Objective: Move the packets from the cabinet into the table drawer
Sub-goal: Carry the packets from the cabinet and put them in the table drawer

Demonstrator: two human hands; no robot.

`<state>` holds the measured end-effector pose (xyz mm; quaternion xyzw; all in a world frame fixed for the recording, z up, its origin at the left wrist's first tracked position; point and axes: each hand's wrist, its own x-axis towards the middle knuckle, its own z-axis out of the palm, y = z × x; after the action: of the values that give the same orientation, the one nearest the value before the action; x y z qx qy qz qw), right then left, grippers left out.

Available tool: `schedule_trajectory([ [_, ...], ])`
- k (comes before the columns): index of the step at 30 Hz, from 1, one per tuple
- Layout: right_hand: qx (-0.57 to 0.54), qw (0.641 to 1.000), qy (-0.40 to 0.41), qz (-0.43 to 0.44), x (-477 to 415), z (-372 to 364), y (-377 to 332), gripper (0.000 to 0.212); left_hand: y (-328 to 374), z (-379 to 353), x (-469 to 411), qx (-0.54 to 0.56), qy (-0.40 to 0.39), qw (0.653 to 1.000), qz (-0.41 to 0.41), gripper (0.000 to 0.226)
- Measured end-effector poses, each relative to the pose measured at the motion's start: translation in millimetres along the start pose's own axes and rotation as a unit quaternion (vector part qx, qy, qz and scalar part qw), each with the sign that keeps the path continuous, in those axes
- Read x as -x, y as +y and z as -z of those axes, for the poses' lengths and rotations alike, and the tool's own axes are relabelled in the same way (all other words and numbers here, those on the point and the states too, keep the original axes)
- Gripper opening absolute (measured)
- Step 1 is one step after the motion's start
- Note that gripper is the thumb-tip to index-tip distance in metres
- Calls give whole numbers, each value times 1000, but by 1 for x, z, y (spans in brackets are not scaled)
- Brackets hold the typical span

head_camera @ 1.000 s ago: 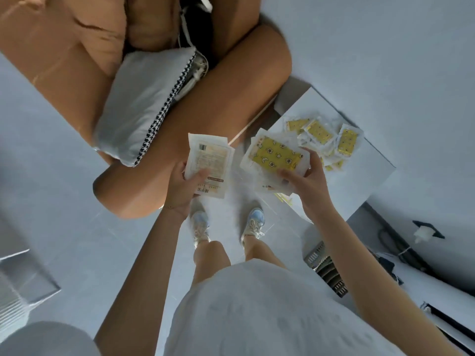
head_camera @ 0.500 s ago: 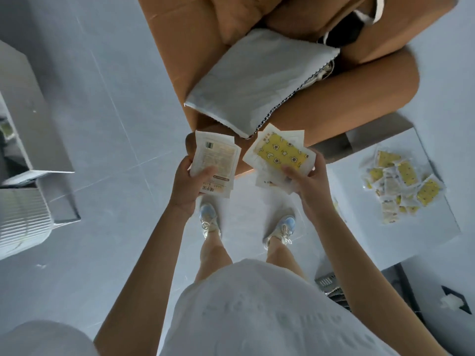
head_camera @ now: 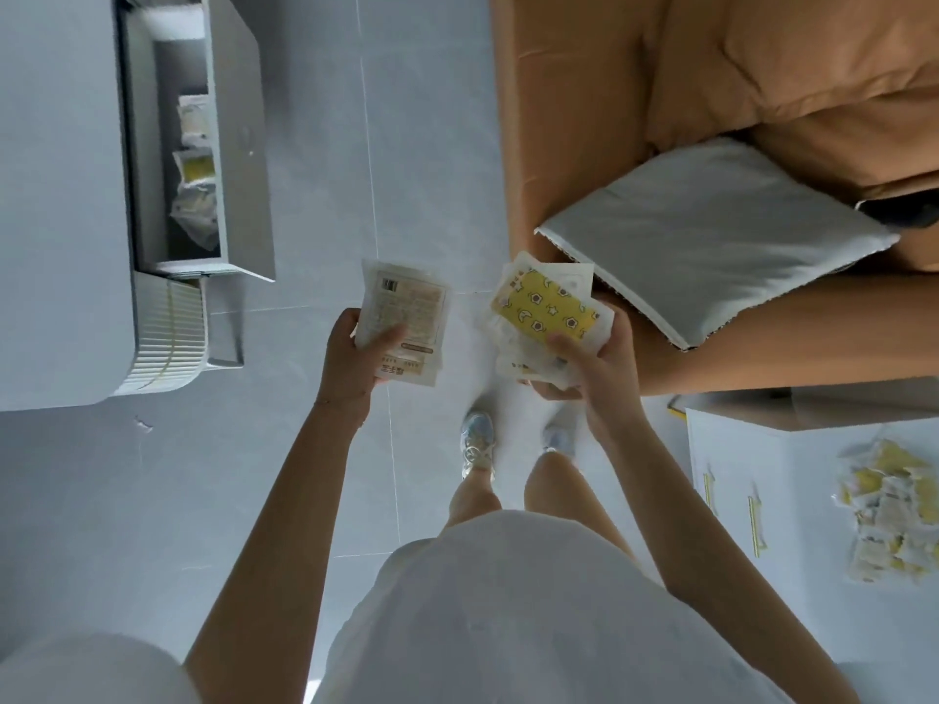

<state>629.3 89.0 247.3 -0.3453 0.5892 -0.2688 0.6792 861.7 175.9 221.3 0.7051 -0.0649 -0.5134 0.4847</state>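
Note:
My left hand grips a small stack of white packets, printed back side up. My right hand holds a fan of packets, the top one yellow with star and moon prints. Both stacks hover above the floor in front of my feet. The white table's open drawer is at the upper left, with several packets lying inside. A heap of more packets rests on the white cabinet top at the lower right.
A tan sofa with a grey cushion fills the upper right, its arm just behind my right hand. The white table runs along the left edge. Grey tiled floor lies between table and sofa.
My view has swung left: the cabinet with its packet heap slid to the lower right and the table's open drawer came into sight at upper left. Both hands keep their packets.

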Motion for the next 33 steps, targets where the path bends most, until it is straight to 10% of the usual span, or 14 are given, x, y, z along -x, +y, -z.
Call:
schedule_trajectory([
  [33, 262, 933, -245, -21, -228, -316, -124, 49, 116, 126, -174, 212, 230, 948, 62, 20],
])
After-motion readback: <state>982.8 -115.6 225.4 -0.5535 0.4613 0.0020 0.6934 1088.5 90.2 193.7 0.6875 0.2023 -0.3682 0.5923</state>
